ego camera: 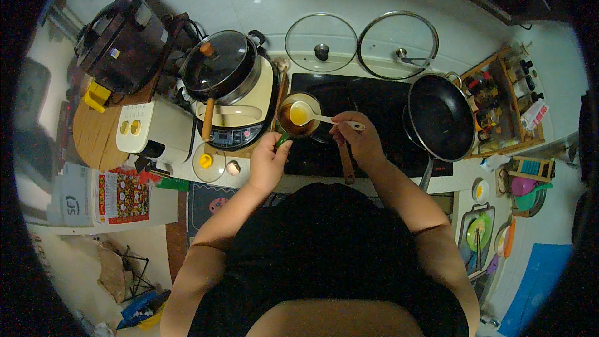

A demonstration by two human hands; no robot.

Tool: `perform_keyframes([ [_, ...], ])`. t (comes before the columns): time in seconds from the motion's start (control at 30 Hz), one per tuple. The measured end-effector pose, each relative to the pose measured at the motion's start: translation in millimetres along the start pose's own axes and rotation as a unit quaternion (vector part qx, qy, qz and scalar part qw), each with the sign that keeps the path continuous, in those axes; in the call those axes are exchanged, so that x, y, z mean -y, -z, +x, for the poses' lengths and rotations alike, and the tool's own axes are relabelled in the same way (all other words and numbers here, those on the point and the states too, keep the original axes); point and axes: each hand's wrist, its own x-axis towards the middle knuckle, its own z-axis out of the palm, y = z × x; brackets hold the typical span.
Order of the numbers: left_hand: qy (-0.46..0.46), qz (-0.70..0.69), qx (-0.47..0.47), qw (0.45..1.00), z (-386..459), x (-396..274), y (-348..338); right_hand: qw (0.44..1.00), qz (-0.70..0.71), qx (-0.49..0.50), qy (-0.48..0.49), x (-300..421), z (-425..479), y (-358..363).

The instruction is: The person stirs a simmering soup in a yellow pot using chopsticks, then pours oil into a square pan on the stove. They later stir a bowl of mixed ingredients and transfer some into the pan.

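Observation:
My left hand [270, 159] grips the green handle [283, 139] of a small saucepan [316, 99] over the left side of the black cooktop. Brownish contents [288, 124] show inside the pan. In my right hand [359, 135] is the handle of a white spoon [323, 118], pinched between thumb and fingers. The bowl of the spoon is over the pan and carries something yellow [299, 114], perhaps egg or liquid. Whether the spoon touches the pan's contents I cannot tell. Under my right hand, a brown strip-like handle [346, 164] crosses the cooktop's front edge.
A black frying pan [440, 117] rests on the cooktop [393, 159], right. Two glass lids [341, 28] [398, 23] lean on the wall. A lidded pot [243, 89] stands left on a cream appliance [259, 75]. Nearby are a small glass lid [215, 173] and an eggshell [233, 167].

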Motion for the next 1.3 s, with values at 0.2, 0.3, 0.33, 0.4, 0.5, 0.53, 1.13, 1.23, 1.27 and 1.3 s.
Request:
perform_keyframes([
  [0.2,-0.008,0.016,0.007,1.0,4.9,-4.2,-2.5,0.99,0.132,-0.033,-0.045,-4.9,4.0,8.5],
  [0.3,0.014,-0.016,0.015,1.0,10.1,-2.2,-7.7,0.983,0.175,-0.032,-0.046,-7.9,6.4,14.4],
  [0.33,0.039,-0.032,0.021,0.999,12.5,-1.0,-10.0,0.978,0.199,-0.032,-0.052,-9.0,7.2,16.5],
  [0.4,0.029,-0.055,0.015,0.998,16.2,1.9,-15.3,0.977,0.207,-0.035,-0.038,-11.0,8.2,19.8],
  [0.5,0.027,-0.041,0.013,0.999,21.7,8.5,-19.9,0.974,0.217,-0.05,-0.031,-11.4,9.7,25.3],
  [0.53,0.023,-0.037,0.012,0.999,23.4,11.4,-21.0,0.97,0.235,-0.045,-0.032,-10.7,10.3,27.4],
  [1.13,0.056,-0.032,-0.042,0.997,16.7,38.8,-3.4,0.964,0.205,-0.157,-0.063,-61.8,27.9,91.1],
  [1.23,0.07,-0.049,-0.036,0.996,12.5,41.2,-0.7,0.965,0.198,-0.159,-0.07,-75.0,29.8,94.8],
  [1.27,0.074,-0.053,-0.033,0.995,11.4,41.7,0.3,0.969,0.179,-0.16,-0.067,-77.7,30.4,95.5],
  [1.3,0.078,-0.057,-0.03,0.995,10.3,41.8,1.0,0.969,0.177,-0.157,-0.069,-79.8,31.0,95.7],
])
